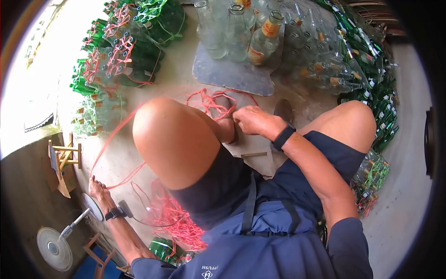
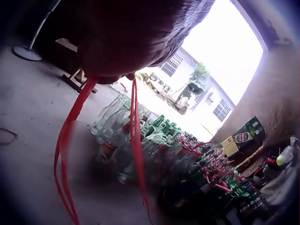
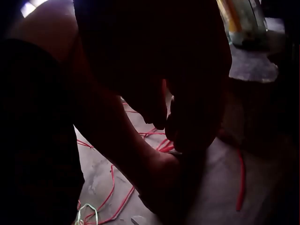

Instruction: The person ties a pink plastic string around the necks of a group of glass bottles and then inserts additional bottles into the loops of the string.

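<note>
Red plastic string (image 1: 111, 132): long axis diagonal, running from left hand (image 1: 98, 189), which grips it low at person's side, up past knee to tangle at right hand (image 1: 253, 121), fingers curled on strands. Bare concrete floor (image 1: 181, 69); clear bottles (image 1: 237, 32) ahead, bundled green bottles (image 1: 125, 51) left, fan (image 1: 55, 249) behind

Fan (image 1: 55, 249): one, near the left hand (image 1: 100, 189)
Wooden stool (image 1: 65, 156): one
Metal sheet (image 1: 232, 76): one, beyond the right hand (image 1: 253, 121)
Upright bottles (image 1: 237, 30) on it: at least four
</note>
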### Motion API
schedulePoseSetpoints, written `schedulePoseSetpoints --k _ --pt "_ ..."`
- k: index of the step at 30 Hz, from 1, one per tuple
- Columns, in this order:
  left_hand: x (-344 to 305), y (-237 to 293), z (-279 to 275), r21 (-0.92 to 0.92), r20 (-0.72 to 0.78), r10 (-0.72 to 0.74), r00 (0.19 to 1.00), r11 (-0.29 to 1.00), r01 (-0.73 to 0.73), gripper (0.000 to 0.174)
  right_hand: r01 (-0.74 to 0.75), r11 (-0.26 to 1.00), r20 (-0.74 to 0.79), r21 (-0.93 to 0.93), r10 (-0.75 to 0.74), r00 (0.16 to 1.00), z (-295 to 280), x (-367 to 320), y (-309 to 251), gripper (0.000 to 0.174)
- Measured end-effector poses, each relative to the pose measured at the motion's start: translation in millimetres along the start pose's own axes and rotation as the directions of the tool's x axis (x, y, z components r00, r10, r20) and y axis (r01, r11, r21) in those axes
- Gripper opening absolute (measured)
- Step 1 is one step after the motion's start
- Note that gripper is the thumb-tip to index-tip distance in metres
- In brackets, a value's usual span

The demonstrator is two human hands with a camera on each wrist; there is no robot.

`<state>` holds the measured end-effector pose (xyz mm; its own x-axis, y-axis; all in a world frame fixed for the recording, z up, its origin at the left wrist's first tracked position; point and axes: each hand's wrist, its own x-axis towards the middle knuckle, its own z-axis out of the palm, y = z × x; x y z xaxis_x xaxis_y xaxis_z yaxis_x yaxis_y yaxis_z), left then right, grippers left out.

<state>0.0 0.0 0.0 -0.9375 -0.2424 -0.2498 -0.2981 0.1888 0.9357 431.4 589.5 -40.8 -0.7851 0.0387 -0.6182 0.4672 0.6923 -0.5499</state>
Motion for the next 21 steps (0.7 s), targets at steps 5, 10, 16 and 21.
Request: schedulePoseSetpoints --k 5,10,16,21 --pt "17 -34 -107 -0.124 -0.045 0.117 0.992 0.985 -0.121 0.016 -0.34 0.94 -0.058 -0.001 0.34 0.939 65 34 54 0.04" --pt "12 -33 -151 0.29 -0.647 -0.135 0.75 0.867 0.406 0.026 -0.516 0.856 -0.137 -0.015 0.51 0.849 96 59 92 0.043" --pt "-66 -42 -176 0.365 -0.596 0.118 0.794 0.921 0.137 0.033 -0.527 0.849 -0.197 -0.044 0.51 0.837 127 95 117 0.048" --pt "-65 -77 -179 0.313 -0.587 0.086 0.805 0.941 0.128 0.019 -0.436 0.893 -0.512 0.116 0.43 0.744 183 125 161 0.045"
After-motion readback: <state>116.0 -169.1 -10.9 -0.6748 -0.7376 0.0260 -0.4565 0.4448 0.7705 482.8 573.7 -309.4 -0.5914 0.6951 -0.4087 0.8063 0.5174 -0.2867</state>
